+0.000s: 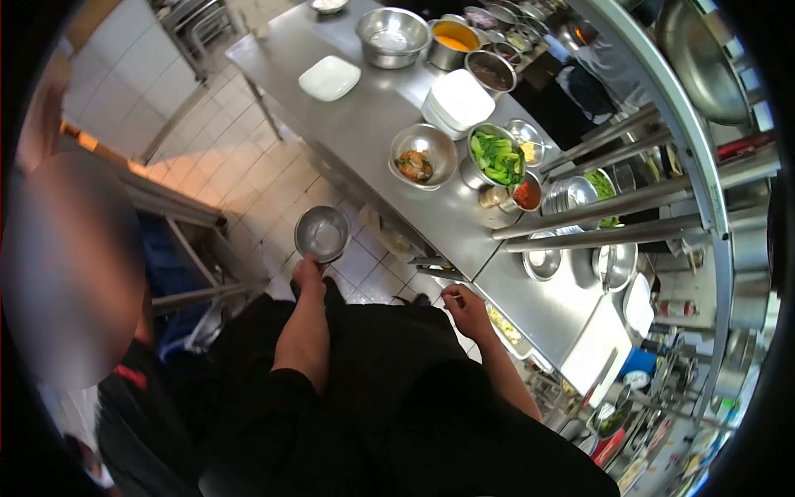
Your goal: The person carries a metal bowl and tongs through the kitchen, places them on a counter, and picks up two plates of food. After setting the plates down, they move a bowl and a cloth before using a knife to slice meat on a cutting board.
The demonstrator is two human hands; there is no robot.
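Observation:
My left hand point(310, 275) grips the near rim of a round metal bowl point(323, 233), held over the tiled floor beside the steel table. The inside of this bowl shows bare metal with bright reflections. My right hand point(465, 310) hangs by the table's near edge with curled fingers; nothing can be made out in it. On the table point(348, 124), a metal bowl point(423, 156) holds a reddish-brown food with green bits. Beside it are a metal bowl of green leafy vegetables point(496, 156) and a small pot of chopped red food point(526, 195).
White square dishes point(461, 99) are stacked on the table, near a single white plate point(330, 79) and a pot of orange liquid point(454, 41). A knife lies on a white cutting board point(598, 349). One person stands close at left, another beyond the table.

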